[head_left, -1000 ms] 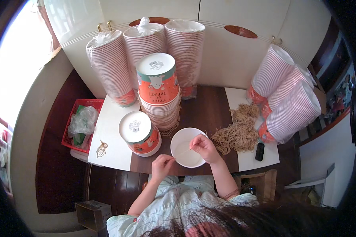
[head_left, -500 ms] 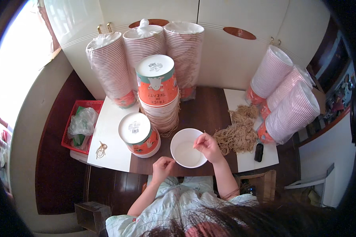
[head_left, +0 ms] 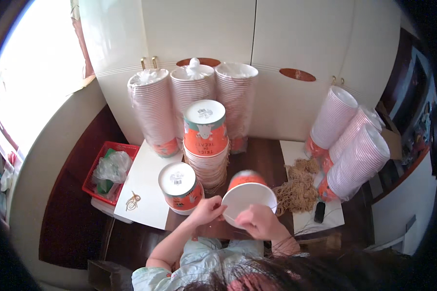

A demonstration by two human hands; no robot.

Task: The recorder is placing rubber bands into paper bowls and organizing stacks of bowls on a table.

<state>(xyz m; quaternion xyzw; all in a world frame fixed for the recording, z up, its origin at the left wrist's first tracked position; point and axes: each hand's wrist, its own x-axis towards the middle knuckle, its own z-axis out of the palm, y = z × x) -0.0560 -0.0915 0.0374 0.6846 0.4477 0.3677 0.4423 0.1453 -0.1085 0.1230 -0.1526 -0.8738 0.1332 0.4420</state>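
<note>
A white-lined orange paper bucket is tipped on the table in front of me, its mouth toward me and its blurred base pointing away. At its left rim is my left hand, thumb and fingers pinched together; whatever they hold is too small to make out. My right hand is curled over the near right part of the mouth, fingers closed and slightly blurred, their contents hidden. Left of the bucket, upside-down paper buckets stand close to my left hand. A heap of tan cord lies to the right.
Behind stands a tall stack of upturned buckets with cords hanging round it. Plastic-wrapped bucket stacks rise at the back left, others lean at the right. A loose cord loop, a black object and a red basket sit around.
The bucket has gone from upright to tipped, mouth toward me. My left hand has come up to its left rim; my right hand has moved lower over the mouth. The view has tilted up.
</note>
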